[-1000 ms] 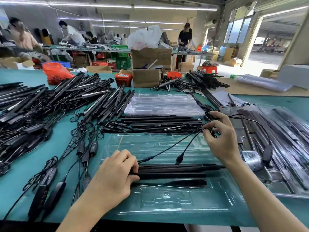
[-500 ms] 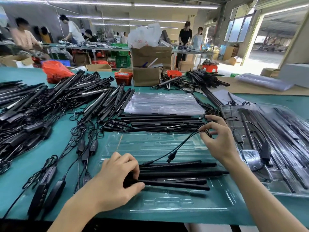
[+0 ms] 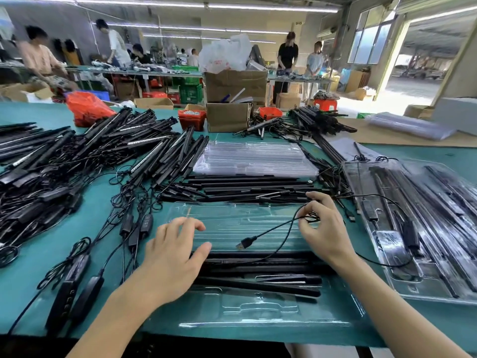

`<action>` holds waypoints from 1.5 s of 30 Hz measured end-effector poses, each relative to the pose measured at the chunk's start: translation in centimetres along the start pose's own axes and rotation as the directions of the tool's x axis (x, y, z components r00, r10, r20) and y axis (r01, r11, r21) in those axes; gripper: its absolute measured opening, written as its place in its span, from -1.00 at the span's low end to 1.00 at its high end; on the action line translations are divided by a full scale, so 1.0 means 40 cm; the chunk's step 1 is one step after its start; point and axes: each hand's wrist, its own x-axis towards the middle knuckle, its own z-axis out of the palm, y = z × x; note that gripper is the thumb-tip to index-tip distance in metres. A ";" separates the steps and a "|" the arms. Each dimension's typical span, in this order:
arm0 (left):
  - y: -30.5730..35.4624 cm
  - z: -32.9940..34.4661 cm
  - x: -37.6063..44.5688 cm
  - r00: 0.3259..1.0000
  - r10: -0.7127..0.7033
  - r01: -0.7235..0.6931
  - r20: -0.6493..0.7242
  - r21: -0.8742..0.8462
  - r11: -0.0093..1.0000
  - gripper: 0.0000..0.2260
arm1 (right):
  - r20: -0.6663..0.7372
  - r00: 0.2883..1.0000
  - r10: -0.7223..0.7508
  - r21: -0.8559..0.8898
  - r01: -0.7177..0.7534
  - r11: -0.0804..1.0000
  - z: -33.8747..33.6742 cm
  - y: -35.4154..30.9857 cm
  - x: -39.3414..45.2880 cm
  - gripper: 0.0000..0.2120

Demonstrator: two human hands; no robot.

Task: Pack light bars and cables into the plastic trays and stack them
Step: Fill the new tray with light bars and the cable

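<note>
pinched a thin black cable [image 3: 281,226] in the right hand [image 3: 325,228] above the clear tray [image 3: 258,313] on the bench [image 3: 77,228]. rested the left hand [image 3: 173,254], fingers relaxed, beside the light bars [image 3: 258,270] in it. probably limp, light, tangle-prone; best gripped near the usb plug [image 3: 244,245].

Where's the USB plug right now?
Head view, centre: the USB plug hangs free over the clear tray, between the left hand and the right hand, which pinches its cable, just above the black light bars.

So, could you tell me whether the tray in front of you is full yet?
Not full: the tray holds light bars mid-tray only; far section bare.
</note>
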 end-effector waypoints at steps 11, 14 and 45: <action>-0.023 0.069 0.032 0.998 -0.056 0.066 -0.041 0.317 0.946 -0.40 | 0.137 0.989 -0.062 -0.282 0.099 0.954 0.006 -0.015 -0.008 -0.97; -0.021 0.070 0.026 0.999 -0.028 0.042 -0.045 0.348 0.937 -0.30 | 0.127 0.987 -0.098 -0.366 0.139 0.920 0.010 -0.023 -0.015 -0.96; -0.022 0.076 0.039 0.998 -0.063 0.063 -0.009 0.302 0.951 -0.16 | -0.024 0.996 -0.084 -0.135 0.080 0.988 0.003 -0.006 -0.005 -0.91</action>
